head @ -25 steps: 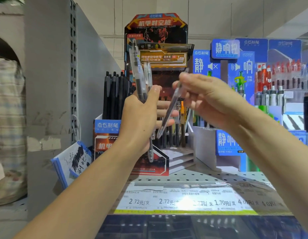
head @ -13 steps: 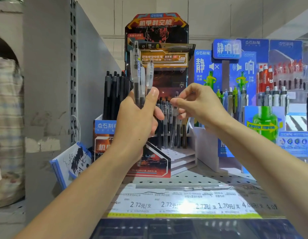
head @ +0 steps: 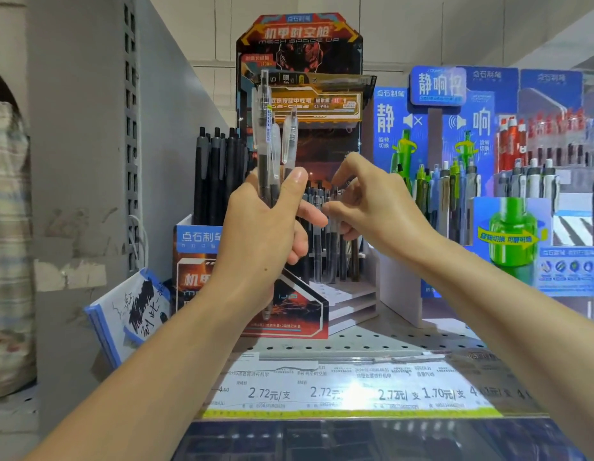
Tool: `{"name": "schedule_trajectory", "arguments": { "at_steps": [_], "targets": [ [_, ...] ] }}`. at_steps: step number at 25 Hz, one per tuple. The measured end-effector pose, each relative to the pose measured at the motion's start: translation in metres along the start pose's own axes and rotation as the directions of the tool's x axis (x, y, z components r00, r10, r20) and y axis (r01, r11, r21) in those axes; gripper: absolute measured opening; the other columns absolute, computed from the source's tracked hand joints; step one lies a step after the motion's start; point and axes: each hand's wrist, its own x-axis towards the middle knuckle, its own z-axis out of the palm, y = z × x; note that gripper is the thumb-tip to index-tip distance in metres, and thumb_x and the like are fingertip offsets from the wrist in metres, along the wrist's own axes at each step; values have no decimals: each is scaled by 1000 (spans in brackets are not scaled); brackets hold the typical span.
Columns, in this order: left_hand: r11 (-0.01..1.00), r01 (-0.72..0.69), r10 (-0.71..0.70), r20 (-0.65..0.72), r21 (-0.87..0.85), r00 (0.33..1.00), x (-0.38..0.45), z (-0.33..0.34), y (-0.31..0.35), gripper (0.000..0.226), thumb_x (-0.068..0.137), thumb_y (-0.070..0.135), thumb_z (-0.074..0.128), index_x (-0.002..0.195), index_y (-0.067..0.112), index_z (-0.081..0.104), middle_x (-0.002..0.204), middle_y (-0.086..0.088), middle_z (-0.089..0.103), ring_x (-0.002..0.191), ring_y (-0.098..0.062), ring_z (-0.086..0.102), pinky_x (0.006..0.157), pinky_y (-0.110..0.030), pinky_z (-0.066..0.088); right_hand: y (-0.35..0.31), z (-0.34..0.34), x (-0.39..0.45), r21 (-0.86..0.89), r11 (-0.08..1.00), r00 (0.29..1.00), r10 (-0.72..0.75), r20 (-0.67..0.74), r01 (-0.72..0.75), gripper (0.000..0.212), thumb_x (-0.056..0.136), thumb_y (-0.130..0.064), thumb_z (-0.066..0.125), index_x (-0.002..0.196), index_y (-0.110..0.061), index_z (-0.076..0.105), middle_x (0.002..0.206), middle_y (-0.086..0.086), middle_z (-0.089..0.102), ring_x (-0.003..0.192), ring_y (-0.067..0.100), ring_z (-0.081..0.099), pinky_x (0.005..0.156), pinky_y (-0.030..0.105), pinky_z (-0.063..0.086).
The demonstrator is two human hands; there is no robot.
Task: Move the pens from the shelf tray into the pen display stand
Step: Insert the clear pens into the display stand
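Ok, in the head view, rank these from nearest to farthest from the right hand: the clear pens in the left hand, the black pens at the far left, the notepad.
From the right hand:
1. Clear pens, just left, gripped upright by the left hand.
2. Black pens, further left, standing in their box.
3. Notepad, lower left, leaning on the shelf.

A grey perforated shelf (head: 372,341) carries a strip of price labels (head: 349,390) along its front edge, several reading 2.72 and one 1.70. At the far left a blue-edged notepad (head: 129,314) covered in black scribble leans against the grey slotted upright (head: 131,128). Just behind it black pens (head: 215,174) stand upright in a blue-topped box (head: 195,237). To the right stand blue displays (head: 435,104) with green pens (head: 422,184), and red-capped pens (head: 515,138) beyond
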Motion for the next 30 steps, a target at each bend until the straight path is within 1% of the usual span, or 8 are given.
{"name": "schedule_trajectory", "arguments": {
  "at_steps": [6, 9, 11, 12, 15, 19, 23, 30],
  "targets": [
    [1000, -7, 7, 68, -6, 998, -1, 0, 2, 24, 102, 39, 54, 100, 19, 67, 72, -5, 75, 39, -10, 53, 37, -20, 43, -8, -8, 4, 51, 996, 997, 70, 41, -72, 9, 96, -20, 67, 101, -13, 69, 73, 6, 70, 62, 15, 70, 58, 34, 63],
    [1000, 19, -21, 125, 14, 992, 1, 4, 3, 27, 102, 39, 53, 98, 19, 70, 71, -6, 75, 39, -11, 52, 37, -20, 42, -21, -17, 5, 412, 907, 988, 131, -82, -86, 18, 102, -27, 59, 110, -13, 67, 82, 4, 66, 62, 11, 59, 56, 29, 57],
    [999, 37, -41, 175, 28, 984, 1, 8, 4, 27, 102, 38, 53, 100, 18, 70, 70, -6, 75, 38, -11, 50, 36, -21, 40, -30, -25, 3, 637, 768, 993, 112, -44, -59, 25, 104, -30, 54, 120, -12, 60, 84, 7, 62, 59, 12, 57, 52, 30, 52],
    [999, 39, -45, 198, 35, 979, 1, 10, 4, 27, 103, 38, 53, 102, 18, 70, 70, -6, 75, 38, -12, 50, 36, -21, 39, -32, -28, 2, 642, 765, 998, 66, -20, -38, 26, 103, -28, 56, 124, -13, 58, 84, 7, 62, 59, 13, 58, 52, 31, 51],
    [998, 51, -59, 237, 41, 970, 1, 13, 4, 28, 103, 38, 52, 107, 17, 69, 72, -7, 75, 39, -13, 51, 37, -21, 41, -36, -31, 1, 538, 843, 1000, -8, 1, 6, 27, 98, -16, 65, 123, -8, 61, 83, 10, 67, 64, 14, 63, 57, 31, 54],
    [995, 96, -96, 200, 10, 975, 0, 11, 6, 29, 104, 37, 50, 100, 14, 67, 73, -9, 76, 42, -15, 59, 36, -21, 43, -29, -46, 11, 609, 791, 991, 119, -69, -53, 27, 100, -11, 60, 127, -6, 61, 86, 7, 64, 63, 11, 61, 56, 25, 55],
    [995, 94, -98, 118, 35, 988, 1, 11, 4, 31, 103, 40, 50, 97, 15, 67, 57, -2, 67, 36, -11, 49, 34, -19, 38, -10, -62, 18, 564, 816, 976, 204, -72, -129, 25, 100, -12, 60, 124, -5, 59, 87, 9, 62, 60, 11, 59, 53, 26, 54],
    [993, 118, -117, 103, 3, 988, 1, 16, 3, 29, 99, 43, 57, 102, 15, 54, 53, 5, 41, 39, -11, 35, 35, -19, 31, 6, -34, 5, 108, 977, 982, 178, 58, -184, 26, 95, -8, 52, 119, -12, 61, 66, 4, 69, 54, 22, 70, 60, 40, 62]
  ]
}}
